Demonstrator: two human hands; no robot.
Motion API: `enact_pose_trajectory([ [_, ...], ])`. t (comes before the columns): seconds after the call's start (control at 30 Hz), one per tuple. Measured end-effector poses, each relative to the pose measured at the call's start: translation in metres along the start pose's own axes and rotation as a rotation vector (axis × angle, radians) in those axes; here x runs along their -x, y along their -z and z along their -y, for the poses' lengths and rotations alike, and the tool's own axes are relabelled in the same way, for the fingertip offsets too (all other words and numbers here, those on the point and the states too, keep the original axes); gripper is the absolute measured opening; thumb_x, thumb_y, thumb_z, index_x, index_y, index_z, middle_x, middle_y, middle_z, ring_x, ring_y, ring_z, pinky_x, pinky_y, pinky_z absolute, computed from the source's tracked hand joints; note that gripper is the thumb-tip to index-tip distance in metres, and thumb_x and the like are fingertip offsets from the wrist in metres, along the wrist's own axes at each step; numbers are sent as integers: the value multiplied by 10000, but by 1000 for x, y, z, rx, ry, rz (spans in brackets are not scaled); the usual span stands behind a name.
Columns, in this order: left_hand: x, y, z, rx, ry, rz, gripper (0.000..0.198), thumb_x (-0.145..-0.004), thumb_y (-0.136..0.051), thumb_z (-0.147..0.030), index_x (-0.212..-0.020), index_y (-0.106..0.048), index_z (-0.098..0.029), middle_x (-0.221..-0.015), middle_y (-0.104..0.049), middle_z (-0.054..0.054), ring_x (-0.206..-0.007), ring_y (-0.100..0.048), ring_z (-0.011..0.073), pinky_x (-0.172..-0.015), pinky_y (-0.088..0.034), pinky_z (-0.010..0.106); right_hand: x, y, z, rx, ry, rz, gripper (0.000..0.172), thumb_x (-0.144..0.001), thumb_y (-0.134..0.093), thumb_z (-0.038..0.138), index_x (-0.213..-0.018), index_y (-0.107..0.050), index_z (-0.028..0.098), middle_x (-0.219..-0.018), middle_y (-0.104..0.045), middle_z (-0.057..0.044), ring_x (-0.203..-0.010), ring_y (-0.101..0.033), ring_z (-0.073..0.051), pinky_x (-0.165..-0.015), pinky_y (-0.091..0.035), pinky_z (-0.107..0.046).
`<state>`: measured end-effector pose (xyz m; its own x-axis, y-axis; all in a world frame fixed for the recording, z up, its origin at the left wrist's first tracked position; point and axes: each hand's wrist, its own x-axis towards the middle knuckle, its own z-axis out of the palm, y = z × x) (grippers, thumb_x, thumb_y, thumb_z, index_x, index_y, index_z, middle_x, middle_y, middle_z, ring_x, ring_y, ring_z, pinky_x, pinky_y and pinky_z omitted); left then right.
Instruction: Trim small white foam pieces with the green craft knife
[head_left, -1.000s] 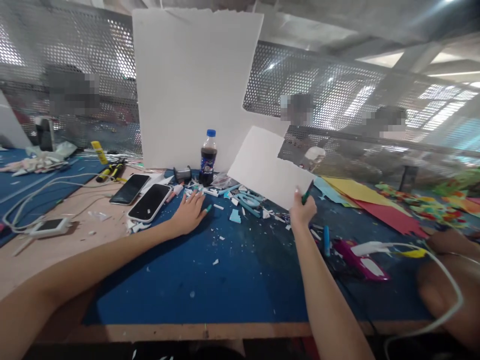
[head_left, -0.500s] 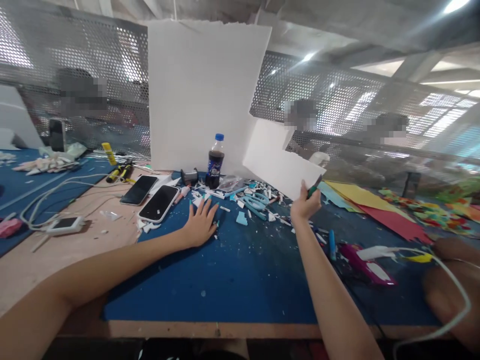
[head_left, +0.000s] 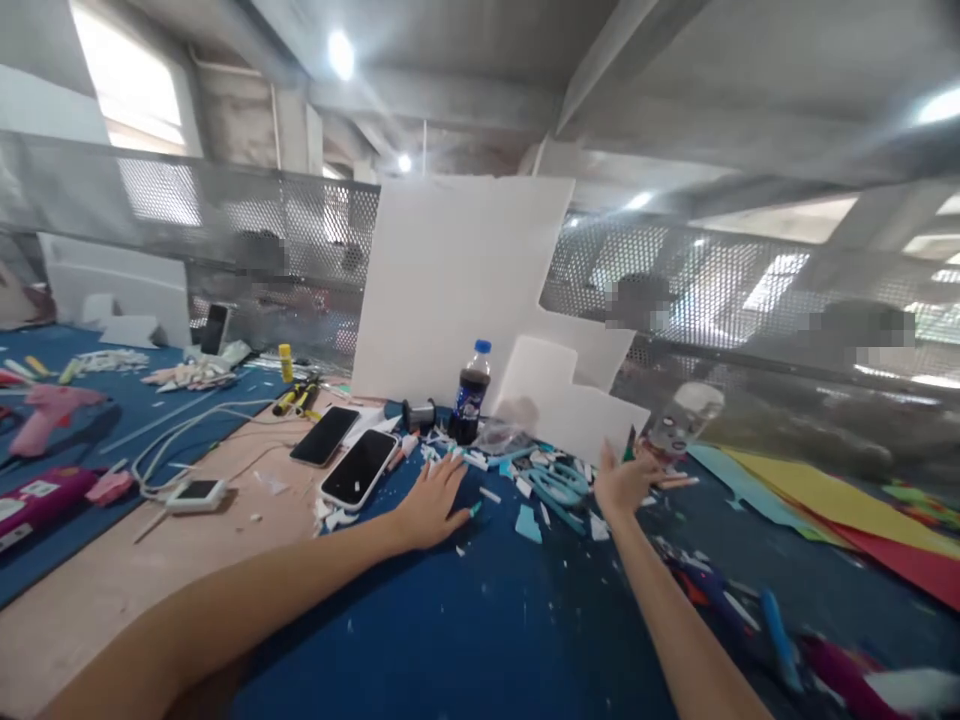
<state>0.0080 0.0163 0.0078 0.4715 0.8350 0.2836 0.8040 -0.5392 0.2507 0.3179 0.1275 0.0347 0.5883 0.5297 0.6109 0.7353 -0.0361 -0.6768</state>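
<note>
My left hand [head_left: 431,503] lies palm down on the blue tabletop [head_left: 420,620], fingers spread, among white and light blue scraps. No object is in its grasp. My right hand [head_left: 624,485] is raised at the lower edge of a white cut board [head_left: 555,405]. A small green and black tool [head_left: 630,444] sticks up between its thumb and fingers; its kind is not clear. Some fingers of that hand reach out to the right. Behind stands a larger white board [head_left: 457,270]. Light blue scissors [head_left: 556,484] lie between my hands.
A cola bottle [head_left: 469,395] and a wire spool [head_left: 418,415] stand before the boards. Two phones [head_left: 360,470] [head_left: 325,436] lie left. Coloured sheets [head_left: 847,495] and a blurred magenta device [head_left: 840,670] are right. A pink glue gun [head_left: 52,415] lies far left.
My view has tilted up and turned left. The white cut board now leans lower against the large board, and my right hand's fingers have stretched out rightward. My left hand stays flat.
</note>
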Motion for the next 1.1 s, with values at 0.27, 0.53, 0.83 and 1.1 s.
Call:
enact_pose_trajectory([
  [0.27, -5, -11, 1, -40, -48, -214, 515, -832, -538, -314, -1290, -389, -134, -1388, -394, 170, -1345, -269, 322, -1043, -328, 542, 18, -5, -5, 19, 161, -39, 485, -784, -391, 420, -1130, -374, 80, -1132, -400, -271, -1069, -484, -415, -658, -496, -518],
  [0.53, 0, -18, -2, -91, -300, -441, 97, -824, -528, -163, -731, -557, -171, -819, -597, 35, -895, -525, 207, -854, -463, 416, 23, -3, -11, 60, 283, -157, 377, -825, -365, 412, -1077, -370, 130, -1093, -398, -226, -1054, -475, -357, -592, -516, -456],
  [0.83, 4, -15, -3, -225, -209, -608, 246, -876, -421, -207, -1102, -514, -181, -1158, -565, 116, -1160, -463, 268, -1039, -293, 549, 29, -5, -16, 102, 387, -158, 318, -800, -447, 406, -1004, -406, 165, -1057, -430, -179, -949, -506, -302, -704, -470, -437],
  [1.1, 3, -19, 7, -281, -222, -769, 843, -823, -498, -221, -1427, 79, -329, -1532, 49, 96, -1400, -23, 366, -1059, -231, 606, 32, -8, -15, 154, 463, -125, 437, -733, -548, 424, -1009, -410, 115, -1078, -413, -213, -1058, -387, -337, -857, -352, -497],
])
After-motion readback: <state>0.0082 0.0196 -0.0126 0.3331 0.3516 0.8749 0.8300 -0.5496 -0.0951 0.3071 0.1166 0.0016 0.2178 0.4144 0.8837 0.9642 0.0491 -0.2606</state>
